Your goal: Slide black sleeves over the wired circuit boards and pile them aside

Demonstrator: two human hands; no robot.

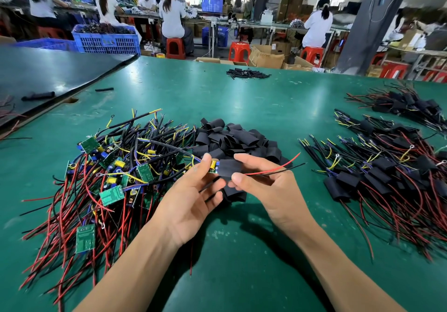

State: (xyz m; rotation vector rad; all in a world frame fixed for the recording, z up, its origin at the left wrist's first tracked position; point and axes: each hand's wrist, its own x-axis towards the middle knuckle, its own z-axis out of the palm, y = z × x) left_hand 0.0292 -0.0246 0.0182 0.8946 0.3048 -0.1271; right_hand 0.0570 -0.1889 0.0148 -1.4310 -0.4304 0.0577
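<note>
Two bare forearms (135, 263) reach in from the near edge over the green table (217, 93).

Left hand (191, 190): palm up, thumb on top and fingers curled beneath, gripping a circuit board (212, 166). A yellow component shows at the board's exposed end. Trailing wires run left from it into the heap.

Right hand (263, 183): thumb and forefinger pinch a black sleeve (229, 166) from either side. The sleeve sits over the right part of the board and butts against the yellow component. A red lead and a black lead (273, 169) come out of the sleeve's far end and point right, off the table.

Work is held above the table, just in front of the heap of loose sleeves (232, 139), which lies at centre.

Left of the hands: heap of bare boards (108, 173), green boards tangled with red, black, yellow and blue wires, spreading toward the near left edge.

Right of the hands: sleeved pile (377, 173), boards already covered in black, red and black leads fanning toward the near right. A second sleeved pile (406, 103) lies farther back on the right.

Far side of the table: small heap of thin black tubes (246, 73). A dark panel (48, 74) overlaps the table's left corner, with one dark tube piece lying on it.

Background: a blue crate (106, 39), red stools (175, 47), cardboard boxes, and people in white tops seated at benches, backs turned.
</note>
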